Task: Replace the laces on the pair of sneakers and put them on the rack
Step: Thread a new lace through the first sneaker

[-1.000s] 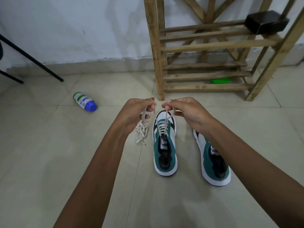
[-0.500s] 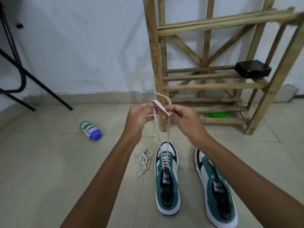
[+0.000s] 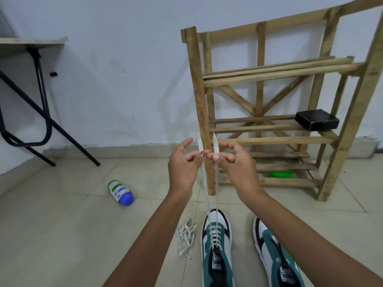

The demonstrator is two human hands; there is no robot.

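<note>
Both forearms are bare, no sleeves, rings or watch visible; left hand [image 3: 183, 168] and right hand [image 3: 238, 168] ungloved, thumbnails short.

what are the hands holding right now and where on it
Each hand pinches one end of the white lace threaded through the left sneaker: left hand on one strand, right hand on the other, just below the tips.

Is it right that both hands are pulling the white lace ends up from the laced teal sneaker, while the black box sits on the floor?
Not quite: the head view shows the black box on a wooden rack shelf. The rest holds.
</note>
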